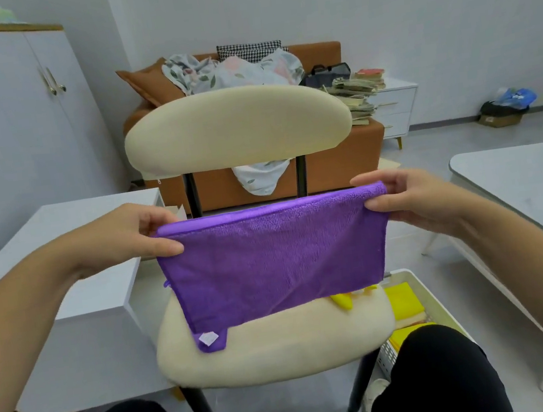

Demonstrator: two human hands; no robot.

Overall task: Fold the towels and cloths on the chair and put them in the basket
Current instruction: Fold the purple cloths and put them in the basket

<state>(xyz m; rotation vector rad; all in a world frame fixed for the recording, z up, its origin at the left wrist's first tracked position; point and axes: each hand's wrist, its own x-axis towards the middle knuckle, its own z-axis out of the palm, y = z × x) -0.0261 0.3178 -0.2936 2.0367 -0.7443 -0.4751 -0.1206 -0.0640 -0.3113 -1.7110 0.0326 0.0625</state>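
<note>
Cloth (275, 260), purple: one. Terry-like weave, doubled over with the fold along its top edge. The back layer shows below the front one at the 7 o'clock corner, where there is a white tag; a small loop sticks out at 9 o'clock. It is held up stretched over the seat of the chair (275, 354). Hands: two. The left hand (144, 231) pinches the top corner at 10 o'clock, thumb in front. The right hand (404, 200) pinches the top corner at 2 o'clock in the same way. Chair: one, with cream padding and black legs. Yellow piece (343, 300): one, lying on the seat and peeking out under the cloth's lower edge at 5 o'clock. Basket (438, 301): one, white, on the floor at 4 o'clock of the seat. It holds folded yellow cloths (403, 302), their number unclear.
</note>
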